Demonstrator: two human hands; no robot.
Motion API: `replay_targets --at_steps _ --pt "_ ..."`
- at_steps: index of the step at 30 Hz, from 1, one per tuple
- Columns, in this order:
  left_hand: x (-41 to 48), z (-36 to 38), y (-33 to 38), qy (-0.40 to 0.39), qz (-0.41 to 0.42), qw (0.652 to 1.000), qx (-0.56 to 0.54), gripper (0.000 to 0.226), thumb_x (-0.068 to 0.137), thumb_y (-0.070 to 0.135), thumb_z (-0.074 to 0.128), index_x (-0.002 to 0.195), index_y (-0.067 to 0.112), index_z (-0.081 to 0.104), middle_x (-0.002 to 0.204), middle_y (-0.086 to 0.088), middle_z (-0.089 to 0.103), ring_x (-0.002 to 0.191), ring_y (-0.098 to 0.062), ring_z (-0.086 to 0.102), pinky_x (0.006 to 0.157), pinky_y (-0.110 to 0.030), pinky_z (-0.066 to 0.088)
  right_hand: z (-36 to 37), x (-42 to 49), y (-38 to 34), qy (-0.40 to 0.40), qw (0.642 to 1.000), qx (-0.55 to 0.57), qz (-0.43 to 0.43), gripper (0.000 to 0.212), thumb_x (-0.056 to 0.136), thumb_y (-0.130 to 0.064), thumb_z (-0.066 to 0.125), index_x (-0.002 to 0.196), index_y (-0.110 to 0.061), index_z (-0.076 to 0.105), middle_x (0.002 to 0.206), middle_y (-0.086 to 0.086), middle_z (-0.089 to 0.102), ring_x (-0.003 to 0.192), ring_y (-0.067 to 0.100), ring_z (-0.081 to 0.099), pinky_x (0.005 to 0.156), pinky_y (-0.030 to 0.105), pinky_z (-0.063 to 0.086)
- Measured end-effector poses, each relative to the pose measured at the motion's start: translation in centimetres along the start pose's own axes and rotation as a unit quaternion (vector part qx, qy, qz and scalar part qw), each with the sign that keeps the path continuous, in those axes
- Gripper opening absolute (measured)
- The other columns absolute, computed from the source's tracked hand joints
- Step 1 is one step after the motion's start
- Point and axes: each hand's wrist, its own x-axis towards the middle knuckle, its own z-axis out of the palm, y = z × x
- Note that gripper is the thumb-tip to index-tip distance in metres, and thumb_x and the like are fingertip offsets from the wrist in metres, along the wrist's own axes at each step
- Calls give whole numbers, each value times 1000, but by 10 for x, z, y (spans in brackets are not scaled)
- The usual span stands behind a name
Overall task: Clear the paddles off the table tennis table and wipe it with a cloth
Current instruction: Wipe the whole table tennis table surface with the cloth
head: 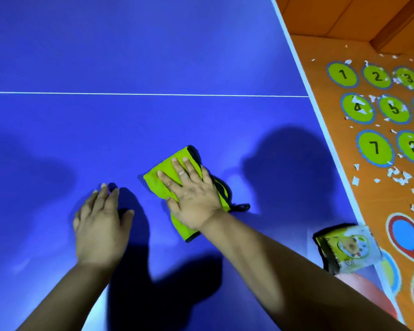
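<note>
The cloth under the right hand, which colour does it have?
The cloth is lime green with dark edging, seen in the head view.

Green circles (342, 74) numbered 1–5, 7, 8, on orange floor mat (368, 199)

Pressing R hand (191, 197) flat, fingers spread, on folded green cloth (160, 185) w/ dark trim, mid blue table (153, 56). Resting L hand (101, 228) flat on bare table just left of cloth, not touching it. Beyond, thin white line (129, 93) across. At right edge, printed packet (347, 249); past it, orange floor mat (344, 187) w/ numbered green circles (375, 148), white scraps (402, 176).
</note>
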Motion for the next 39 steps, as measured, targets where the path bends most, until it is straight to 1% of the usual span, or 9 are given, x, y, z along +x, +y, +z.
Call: replay_targets --at_steps 4,8,12,16,21,24,27,34,39 --pt "-2 14 41 21 16 1000 -7 58 82 35 48 132 6 51 145 -15 41 134 -36 34 104 -53 25 -9 12 58 24 1000 6 2 65 86 -46 28 151 -43 16 162 -6 7 149 17 0 119 46 7" --pt "7 38 93 47 45 998 -17 56 86 33 45 136 8 47 147 -13 37 137 -32 29 108 -50 19 -18 2 137 31 996 16 86 65 87 -49 23 150 -47 9 162 -8 2 149 16 -3 118 42 6" --pt "30 58 126 46 100 994 21 63 86 44 32 135 6 47 147 -15 37 136 -33 28 109 -49 16 -26 -20 217 78 982 31 169 66 83 -48 24 149 -41 25 160 -2 18 148 22 12 115 45 20" --pt "60 63 132 53 166 981 81 67 89 46 26 134 1 48 144 -18 40 134 -34 32 110 -47 15 -34 -37 282 79 958 52 271 68 83 -48 27 151 -40 21 162 -3 12 149 19 5 117 45 15" --pt "71 64 132 48 162 983 71 67 85 45 31 132 1 49 140 -17 46 129 -34 39 108 -46 19 -34 -24 288 89 918 69 381 60 96 -44 38 152 -39 15 162 -3 5 149 18 -1 117 45 8" --pt "73 63 131 38 163 983 71 65 82 43 34 130 3 51 140 -16 47 127 -33 41 107 -46 21 -35 0 253 93 886 100 442 60 98 -48 30 153 -37 9 163 1 -1 149 20 -6 116 51 4" --pt "75 60 130 33 158 984 70 62 82 40 35 129 4 53 139 -15 48 126 -31 42 107 -45 21 -36 29 210 85 902 94 412 60 99 -50 25 154 -34 6 162 3 -5 148 23 -8 115 52 2" --pt "79 62 125 30 160 984 68 59 84 34 32 130 4 53 138 -14 49 126 -30 44 106 -46 24 -31 93 110 38 973 36 226 60 100 -50 22 152 -38 -4 161 1 -13 147 25 -15 117 51 -3" --pt "80 66 123 42 162 984 67 58 84 32 32 130 4 54 137 -13 51 125 -29 44 107 -45 24 -33 115 96 45 995 36 85 60 97 -47 33 152 -41 8 162 -1 -5 148 20 -10 118 48 -1"
